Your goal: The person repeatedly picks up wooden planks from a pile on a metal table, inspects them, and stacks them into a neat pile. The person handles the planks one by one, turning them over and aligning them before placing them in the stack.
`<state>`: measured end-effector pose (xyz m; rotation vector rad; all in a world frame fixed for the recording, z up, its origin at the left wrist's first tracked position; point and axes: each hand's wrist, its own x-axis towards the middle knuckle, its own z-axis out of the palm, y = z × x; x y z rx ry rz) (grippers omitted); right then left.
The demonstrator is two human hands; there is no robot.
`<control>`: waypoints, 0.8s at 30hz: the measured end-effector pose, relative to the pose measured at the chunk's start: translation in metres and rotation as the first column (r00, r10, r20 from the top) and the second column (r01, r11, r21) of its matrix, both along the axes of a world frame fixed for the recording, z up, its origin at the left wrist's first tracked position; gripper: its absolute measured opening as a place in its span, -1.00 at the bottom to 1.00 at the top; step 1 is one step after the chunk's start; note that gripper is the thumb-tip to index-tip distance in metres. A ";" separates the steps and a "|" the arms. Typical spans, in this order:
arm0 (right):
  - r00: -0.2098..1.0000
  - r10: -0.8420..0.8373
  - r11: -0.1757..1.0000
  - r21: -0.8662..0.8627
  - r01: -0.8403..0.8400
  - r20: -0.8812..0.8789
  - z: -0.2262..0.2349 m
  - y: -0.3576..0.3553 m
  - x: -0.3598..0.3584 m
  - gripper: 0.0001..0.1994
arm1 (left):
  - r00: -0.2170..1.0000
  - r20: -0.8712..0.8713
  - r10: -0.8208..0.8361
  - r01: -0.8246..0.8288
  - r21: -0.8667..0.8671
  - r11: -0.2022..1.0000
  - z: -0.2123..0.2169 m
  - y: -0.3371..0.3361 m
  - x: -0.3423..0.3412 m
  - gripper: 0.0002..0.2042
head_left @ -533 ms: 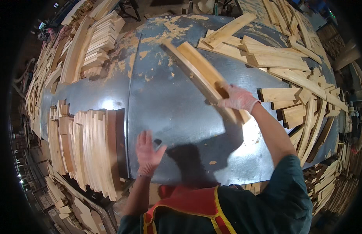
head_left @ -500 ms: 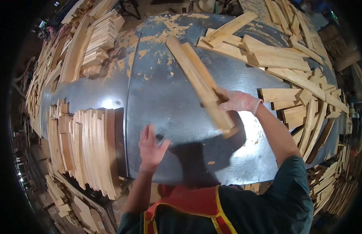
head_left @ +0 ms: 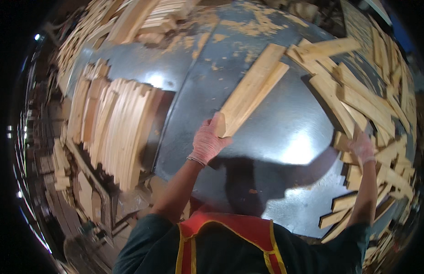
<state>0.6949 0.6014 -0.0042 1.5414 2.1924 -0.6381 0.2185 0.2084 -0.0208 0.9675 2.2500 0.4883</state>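
Two pale wooden boards lie side by side, slanting away to the right over the dark metal tabletop. My left hand, in a pinkish-white glove, grips them by their near end, with the thumb at the right side. Over at the right, my gloved right hand is closed at the near end of another wooden board in the loose pile; motion smears its fingers a little. That board slants toward me and throws a dark shadow along its left side.
A tight row of upright-edged wooden strips stands at the left. More stacked boards lie at the far left. The jumbled board pile covers the table's right side. Wood shavings are scattered at the far edge.
The boards have passed from my right hand to my left and now slant the other way. My right hand has moved right to the pile. The view has shifted.
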 end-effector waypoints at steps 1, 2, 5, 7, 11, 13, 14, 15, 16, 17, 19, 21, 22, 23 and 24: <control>0.964 -0.101 0.989 -0.133 0.069 -0.247 0.003 -0.028 -0.021 -0.15 | 0.948 0.305 0.089 -0.112 0.061 0.992 0.005 -0.018 -0.008 -0.13; 0.859 -0.246 0.948 -0.295 0.117 -0.450 0.006 -0.057 -0.036 -0.27 | 0.803 0.580 0.137 -0.235 0.098 0.967 0.011 -0.036 -0.017 -0.17; 0.761 -0.367 0.872 -0.483 0.081 -0.535 -0.042 -0.137 -0.083 -0.49 | 0.418 0.902 0.110 -0.453 0.102 0.885 0.014 -0.074 -0.015 -0.30; 0.711 -0.315 0.906 -0.422 0.028 -0.629 -0.069 -0.216 -0.157 -0.47 | 0.403 0.906 0.129 -0.508 0.104 0.855 0.007 -0.103 -0.010 -0.32; 0.759 -0.347 0.842 -0.539 -0.006 -0.551 -0.060 -0.368 -0.327 -0.39 | 0.525 0.833 0.178 -0.533 0.158 0.831 0.002 -0.181 -0.024 -0.34; 0.703 -0.354 0.785 -0.604 -0.135 -0.617 -0.061 -0.423 -0.380 -0.35 | 0.499 0.833 0.238 -0.556 0.097 0.825 0.013 -0.232 -0.046 -0.31; 0.745 -0.367 0.729 -0.669 -0.141 -0.557 -0.042 -0.447 -0.411 -0.22 | 0.629 0.716 0.302 -0.487 0.060 0.872 0.017 -0.259 -0.056 -0.31; 0.786 -0.370 0.675 -0.725 -0.139 -0.495 -0.022 -0.471 -0.442 -0.08 | 0.747 0.577 0.330 -0.413 0.014 0.911 0.022 -0.280 -0.069 -0.31; 0.790 -0.321 0.742 -0.657 -0.133 -0.522 -0.053 -0.488 -0.464 0.01 | 0.943 0.285 0.174 -0.178 -0.012 0.984 0.036 -0.293 -0.094 -0.30; 0.820 -0.268 0.725 -0.666 -0.173 -0.505 -0.035 -0.504 -0.494 0.12 | 1.000 -0.013 -0.028 0.027 -0.114 0.993 0.043 -0.313 -0.112 -0.29; 0.877 -0.211 0.753 -0.644 -0.135 -0.432 -0.074 -0.525 -0.543 0.18 | 0.926 -0.371 0.074 -0.102 -0.058 0.993 0.048 -0.332 -0.123 -0.24; 0.875 -0.061 0.778 -0.572 -0.260 -0.480 -0.066 -0.539 -0.581 -0.01 | 0.831 -0.551 0.071 -0.059 0.040 0.997 0.045 -0.344 -0.143 -0.22; 0.877 0.028 0.735 -0.584 -0.343 -0.479 -0.052 -0.538 -0.597 -0.16 | 0.824 -0.562 0.063 -0.056 0.030 0.998 0.043 -0.347 -0.151 -0.20; 0.895 0.140 0.579 -0.699 -0.421 -0.423 -0.012 -0.525 -0.607 -0.44 | 0.822 -0.567 0.059 -0.062 0.013 0.998 0.037 -0.357 -0.159 -0.18; 0.882 0.323 0.517 -0.717 -0.467 -0.342 0.004 -0.496 -0.611 -0.50 | 0.822 -0.568 0.046 -0.058 -0.004 0.998 0.032 -0.365 -0.164 -0.16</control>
